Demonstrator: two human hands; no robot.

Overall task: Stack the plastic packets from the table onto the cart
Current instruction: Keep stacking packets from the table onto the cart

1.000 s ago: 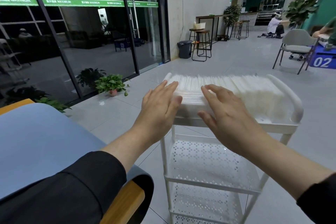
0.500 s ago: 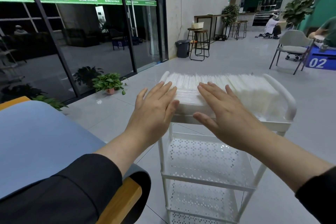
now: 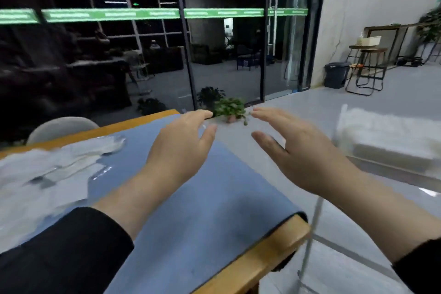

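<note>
A loose pile of clear plastic packets (image 3: 47, 174) lies on the blue mat (image 3: 202, 210) of the wooden table, at the left. My left hand (image 3: 181, 150) hovers open over the mat's far right corner, to the right of the pile and apart from it. My right hand (image 3: 305, 157) is open in the air past the table's edge, between the table and the white cart (image 3: 312, 222). A white stack of packets (image 3: 391, 136) lies on the cart's top shelf at the right, blurred by motion. Both hands hold nothing.
A grey chair back (image 3: 59, 126) shows behind the table at the left. A small potted plant (image 3: 230, 110) stands on the floor by the glass wall. A dark bin (image 3: 336, 74) and bar stools (image 3: 367, 69) stand at the back right.
Both hands have lifted off the stack on the cart and swung left toward the table. The view has turned left, so the cart now sits at the right edge.
</note>
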